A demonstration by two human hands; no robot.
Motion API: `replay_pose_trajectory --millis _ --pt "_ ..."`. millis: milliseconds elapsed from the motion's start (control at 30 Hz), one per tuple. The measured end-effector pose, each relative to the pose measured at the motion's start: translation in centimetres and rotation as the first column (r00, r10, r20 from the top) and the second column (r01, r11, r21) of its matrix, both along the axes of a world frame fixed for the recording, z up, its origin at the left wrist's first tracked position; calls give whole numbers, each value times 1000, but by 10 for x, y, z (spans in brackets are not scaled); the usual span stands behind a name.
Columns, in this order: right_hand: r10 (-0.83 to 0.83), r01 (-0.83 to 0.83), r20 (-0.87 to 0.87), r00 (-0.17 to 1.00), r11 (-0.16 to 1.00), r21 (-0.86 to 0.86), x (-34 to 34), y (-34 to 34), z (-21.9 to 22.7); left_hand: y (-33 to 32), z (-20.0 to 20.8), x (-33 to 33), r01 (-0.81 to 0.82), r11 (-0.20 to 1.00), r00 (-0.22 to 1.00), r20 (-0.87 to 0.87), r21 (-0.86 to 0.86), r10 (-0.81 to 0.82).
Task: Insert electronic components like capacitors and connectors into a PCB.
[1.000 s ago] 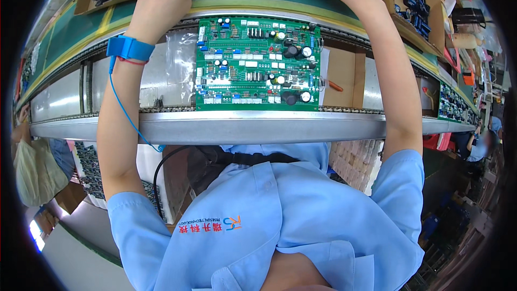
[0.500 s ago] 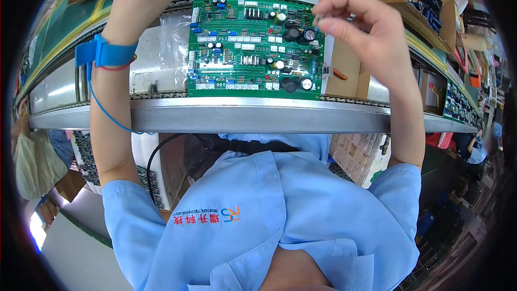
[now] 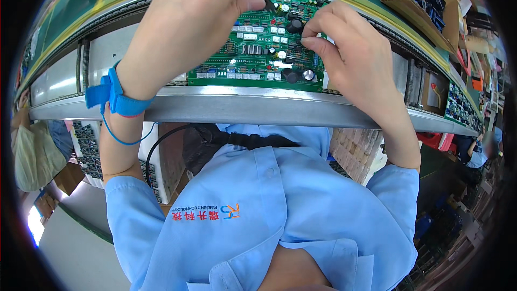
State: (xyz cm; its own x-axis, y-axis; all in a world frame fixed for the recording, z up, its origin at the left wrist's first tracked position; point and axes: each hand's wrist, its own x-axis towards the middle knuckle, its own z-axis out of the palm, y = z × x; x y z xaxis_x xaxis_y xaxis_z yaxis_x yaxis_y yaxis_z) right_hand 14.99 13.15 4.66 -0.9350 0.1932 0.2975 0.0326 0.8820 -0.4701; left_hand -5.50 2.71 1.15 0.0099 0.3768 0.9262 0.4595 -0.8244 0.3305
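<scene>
The green circuit board (image 3: 258,48) lies on the worktop (image 3: 242,109), just behind its metal front edge. The left hand (image 3: 188,16) is over the far left part of the board, its fingers (image 3: 245,2) closed on a small dark component (image 3: 267,1). The right hand (image 3: 355,56) is at the right side of the board, with fingertips (image 3: 311,31) pinched together above the parts; what they hold I cannot tell. A blue wrist strap (image 3: 114,97) sits on the left wrist.

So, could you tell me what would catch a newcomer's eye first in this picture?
The green circuit board lying on the metal conveyor rail at top centre stands out first. Both hands work over it: the left hand pinches a small dark part above it, and the right hand has fingertips on its right side. A blue wrist strap circles the left wrist.
</scene>
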Motion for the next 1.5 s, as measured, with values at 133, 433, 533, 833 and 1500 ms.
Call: replay_pose_trajectory --millis 133,433,533,833,1500 --pt "-39 38 -3 999 979 198 -3 -5 -3 -7 13 13 -266 916 912 -229 301 340" --pt "-42 31 27 999 942 336 -7 -9 -6 -56 54 43 -651 626 699 -660 -430 275" --pt "-31 25 9 999 921 389 -7 -10 -7 -56 54 46 -650 624 698 -665 -433 266" --pt "-72 116 -138 988 932 344 -33 20 22 -58 47 52 -606 639 707 -689 -474 160" --pt "-321 268 57 945 865 424 -124 112 5 -42 48 62 -649 615 585 -811 -449 26"
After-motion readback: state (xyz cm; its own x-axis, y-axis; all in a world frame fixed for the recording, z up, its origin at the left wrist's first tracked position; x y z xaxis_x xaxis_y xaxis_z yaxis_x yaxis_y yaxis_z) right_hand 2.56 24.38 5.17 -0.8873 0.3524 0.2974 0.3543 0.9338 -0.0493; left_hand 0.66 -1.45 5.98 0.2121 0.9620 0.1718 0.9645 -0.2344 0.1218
